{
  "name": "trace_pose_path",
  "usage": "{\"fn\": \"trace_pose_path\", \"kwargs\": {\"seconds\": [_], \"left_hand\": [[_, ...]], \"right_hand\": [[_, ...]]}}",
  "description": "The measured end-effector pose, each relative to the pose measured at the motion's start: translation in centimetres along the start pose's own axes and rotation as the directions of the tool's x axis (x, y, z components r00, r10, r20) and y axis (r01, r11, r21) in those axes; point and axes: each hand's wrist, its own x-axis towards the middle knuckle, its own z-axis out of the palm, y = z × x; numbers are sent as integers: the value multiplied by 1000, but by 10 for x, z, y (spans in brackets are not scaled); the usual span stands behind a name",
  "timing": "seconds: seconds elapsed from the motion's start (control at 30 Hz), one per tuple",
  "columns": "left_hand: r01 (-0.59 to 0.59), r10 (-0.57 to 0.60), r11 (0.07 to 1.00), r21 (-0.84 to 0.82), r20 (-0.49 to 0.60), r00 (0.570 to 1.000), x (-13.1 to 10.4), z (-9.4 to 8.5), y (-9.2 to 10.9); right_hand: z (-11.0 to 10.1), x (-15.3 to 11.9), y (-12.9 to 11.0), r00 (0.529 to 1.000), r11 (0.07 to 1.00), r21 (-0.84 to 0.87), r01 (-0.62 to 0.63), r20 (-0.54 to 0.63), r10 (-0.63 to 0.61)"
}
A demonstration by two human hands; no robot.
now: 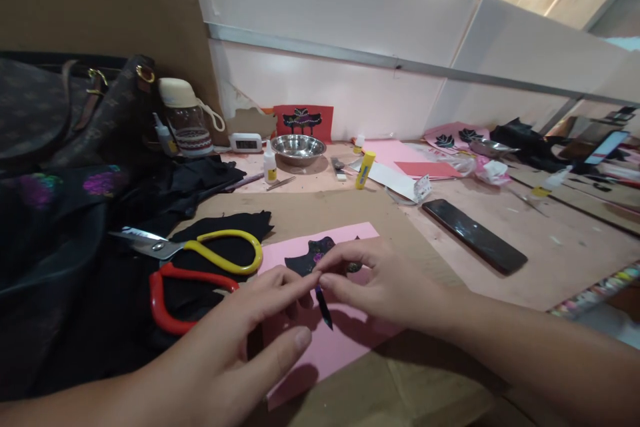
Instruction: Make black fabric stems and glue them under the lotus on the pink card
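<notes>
Black cutout (305,264) lies on pink sheet (345,347), partly behind right hand (393,280); its thumb and forefinger nearly together, pinch unclear. Left hand (250,313): thumb apart from fingers, forefinger meeting right fingertips. Light, steady touch should keep narrow black strip (325,312) unwrinkled.

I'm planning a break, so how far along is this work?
Seemingly partway. Done: a black cutout lies on the pink sheet, though whether it is glued I can't tell. In hand: the left hand and right hand meet at its edge, beside a narrow dark strip. Remaining: possibly the sheet's bare lower part; nothing shows whether it needs filling.
</notes>
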Motion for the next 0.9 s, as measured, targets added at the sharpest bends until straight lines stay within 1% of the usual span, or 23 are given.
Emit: {"fn": "trace_pose_path", "kwargs": {"seconds": [0.13, 0.2, 0.3, 0.47, 0.53, 0.6, 0.67, 0.73, 0.8, 0.83, 0.9], "left_hand": [[-23, 23, 1000, 14, 19, 1000, -1, 1, -4], [-18, 18, 1000, 10, 23, 1000, -1, 1, -4], [0, 0, 1000, 8, 9, 1000, -1, 1, -4], [27, -26, 999, -44, 9, 1000, 0, 0, -5], [71, -71, 989, -126, 4, 997, 1, 0, -7], [137, -140, 960, -244, 5, 990, 1, -2, -8], [197, -202, 927, -320, 16, 979, 2, -5, -8], [226, -234, 914, -336, 18, 972, 4, -9, -7], [231, -241, 912, -338, 13, 970, 5, -13, -7], [229, -240, 910, -345, 12, 971, 6, -14, -7], [226, -232, 909, -351, 25, 972, 6, -13, -9]], "right_hand": [[3, -3, 3, 998, 986, -162, 48, -32, -54], [4, -3, 4, 997, 979, -192, 63, -41, -72], [5, -4, 4, 996, 980, -185, 69, -50, -80], [4, -5, -2, 995, 991, -132, 35, -86, -47], [4, -5, -3, 997, 997, -74, 19, -74, -24], [3, -5, -3, 998, 1000, 0, -2, -58, 2], [3, -4, -3, 999, 997, 73, -32, -37, 35], [2, -4, -2, 998, 989, 130, -65, -6, 67], [1, -4, -3, 996, 984, 154, -84, 34, 80], [1, -4, -3, 996, 984, 154, -85, 45, 79], [0, -4, -3, 998, 991, 119, -60, 28, 57]]}}
